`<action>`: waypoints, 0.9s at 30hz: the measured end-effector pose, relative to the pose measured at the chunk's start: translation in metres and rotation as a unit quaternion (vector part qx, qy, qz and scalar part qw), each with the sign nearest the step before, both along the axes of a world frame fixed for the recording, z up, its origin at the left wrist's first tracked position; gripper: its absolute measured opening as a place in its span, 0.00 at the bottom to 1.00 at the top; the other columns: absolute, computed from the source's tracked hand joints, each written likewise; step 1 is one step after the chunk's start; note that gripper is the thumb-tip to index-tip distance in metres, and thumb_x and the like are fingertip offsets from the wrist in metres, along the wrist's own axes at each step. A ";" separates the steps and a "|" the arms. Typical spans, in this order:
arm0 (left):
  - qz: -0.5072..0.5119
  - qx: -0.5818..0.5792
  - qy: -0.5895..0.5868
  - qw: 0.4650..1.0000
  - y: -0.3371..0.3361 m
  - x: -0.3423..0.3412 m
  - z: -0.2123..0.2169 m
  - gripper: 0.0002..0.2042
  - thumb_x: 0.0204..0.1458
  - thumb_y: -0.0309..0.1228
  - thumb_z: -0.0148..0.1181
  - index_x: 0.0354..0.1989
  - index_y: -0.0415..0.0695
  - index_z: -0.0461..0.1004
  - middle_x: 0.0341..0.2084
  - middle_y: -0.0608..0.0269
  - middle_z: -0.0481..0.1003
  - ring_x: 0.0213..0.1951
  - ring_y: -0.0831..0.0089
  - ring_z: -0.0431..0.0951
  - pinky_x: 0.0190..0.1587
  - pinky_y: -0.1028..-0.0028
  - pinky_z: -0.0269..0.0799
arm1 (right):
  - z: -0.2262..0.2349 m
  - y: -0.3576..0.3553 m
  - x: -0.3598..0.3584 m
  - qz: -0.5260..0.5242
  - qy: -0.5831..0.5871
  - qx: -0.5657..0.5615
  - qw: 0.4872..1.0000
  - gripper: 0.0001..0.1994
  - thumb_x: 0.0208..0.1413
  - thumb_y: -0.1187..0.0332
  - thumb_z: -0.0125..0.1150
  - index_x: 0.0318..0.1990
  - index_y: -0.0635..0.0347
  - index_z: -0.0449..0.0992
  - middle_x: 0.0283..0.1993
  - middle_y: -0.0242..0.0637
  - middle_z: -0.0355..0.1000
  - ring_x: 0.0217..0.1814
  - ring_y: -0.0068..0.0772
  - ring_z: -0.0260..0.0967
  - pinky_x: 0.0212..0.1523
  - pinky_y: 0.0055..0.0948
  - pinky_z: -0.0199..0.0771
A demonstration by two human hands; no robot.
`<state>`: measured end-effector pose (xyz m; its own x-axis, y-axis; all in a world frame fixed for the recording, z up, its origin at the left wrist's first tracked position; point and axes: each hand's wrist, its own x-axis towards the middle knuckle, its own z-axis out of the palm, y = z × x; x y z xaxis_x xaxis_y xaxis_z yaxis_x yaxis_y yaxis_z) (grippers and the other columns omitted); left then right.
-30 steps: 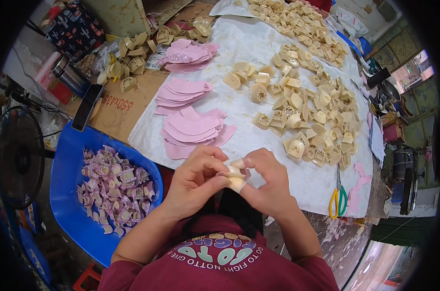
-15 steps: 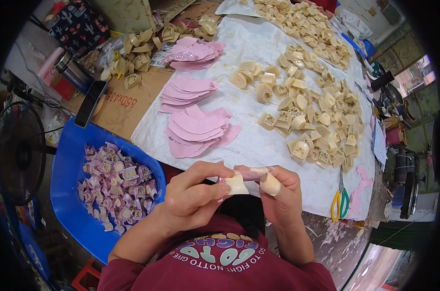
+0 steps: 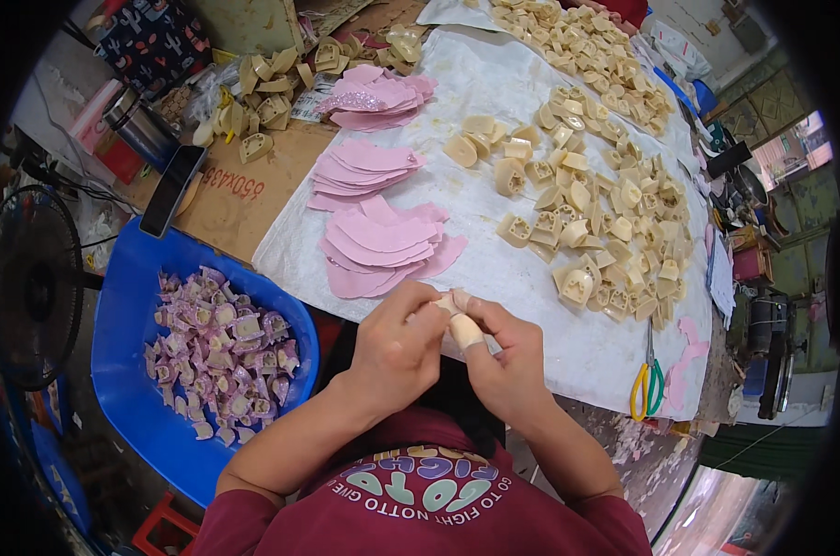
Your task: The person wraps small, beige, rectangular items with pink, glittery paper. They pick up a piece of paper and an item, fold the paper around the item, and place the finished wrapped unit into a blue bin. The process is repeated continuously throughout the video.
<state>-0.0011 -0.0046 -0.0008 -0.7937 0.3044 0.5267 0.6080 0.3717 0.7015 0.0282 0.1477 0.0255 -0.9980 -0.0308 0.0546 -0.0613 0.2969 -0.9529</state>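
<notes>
Just off the near edge of the table, my two hands meet around one small cream shoe heel (image 3: 449, 304). Most of it is hidden by my fingers. My left hand (image 3: 392, 347) is closed, with its fingertips pressed on the piece. On the other side, my right hand (image 3: 511, 361) grips it too; a cream finger cover (image 3: 465, 330) sits on the right thumb. Beyond my hands lie fanned stacks of cut pink sheets (image 3: 383, 246). Many loose cream heels (image 3: 577, 285) spread over the white table cloth (image 3: 494, 232).
At the left stands a blue tub (image 3: 128, 371) holding many heels in glittery pink covering. Scissors (image 3: 649, 389) with yellow and green handles hang at the table's right front edge, near pink scraps (image 3: 687, 361). A phone (image 3: 173, 190), a steel flask (image 3: 140, 120) and a fan (image 3: 31, 287) are at left.
My hands have come closer together and my left hand has rolled over the heel, hiding its broad cream face and pink glittery edge. The right hand moved slightly left.
</notes>
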 end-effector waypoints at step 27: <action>-0.100 0.397 -0.381 0.829 0.012 0.012 0.001 0.05 0.53 0.17 0.59 0.36 0.37 0.71 0.43 0.61 0.69 0.39 0.76 0.75 0.41 0.74 0.78 | -0.017 0.023 -0.015 0.023 0.216 0.002 0.976 0.10 0.46 0.76 0.63 0.37 0.58 0.73 0.47 0.39 0.73 0.60 0.47 0.64 0.60 0.42 0.60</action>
